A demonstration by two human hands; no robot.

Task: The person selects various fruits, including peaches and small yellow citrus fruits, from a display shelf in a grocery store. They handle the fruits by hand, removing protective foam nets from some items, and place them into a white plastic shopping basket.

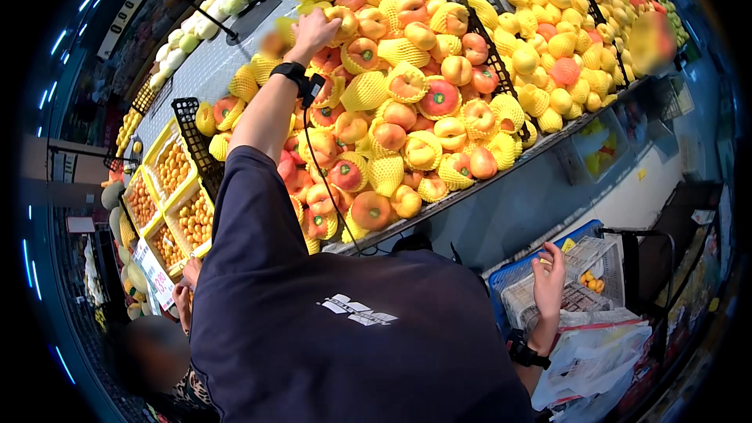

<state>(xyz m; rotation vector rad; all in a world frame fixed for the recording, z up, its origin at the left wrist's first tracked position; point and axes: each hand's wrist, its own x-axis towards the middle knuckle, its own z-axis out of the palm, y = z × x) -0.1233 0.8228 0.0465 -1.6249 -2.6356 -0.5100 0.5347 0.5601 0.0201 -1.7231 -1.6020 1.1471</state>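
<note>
My left hand (316,30) reaches to the upper left edge of a heap of red-yellow peaches (440,97), many in yellow foam net sleeves. Its fingers are bent beside a peach (342,21); their tips are partly hidden, so I cannot tell if they grip it. A black strap with a small device and a cable is on that wrist. My right hand (549,279), its fingers apart and holding nothing, is raised over a blue crate (499,282) with plastic baskets at the lower right. A black band sits on the right wrist.
Black mesh dividers (197,141) flank the heap. Yellow fruit (537,47) lies to the right, pale net-wrapped fruit (205,26) at upper left. Another person's hands (187,285) are near a price sign (154,276) and yellow trays of small orange fruit (174,167). Plastic bags (587,358) lie at lower right.
</note>
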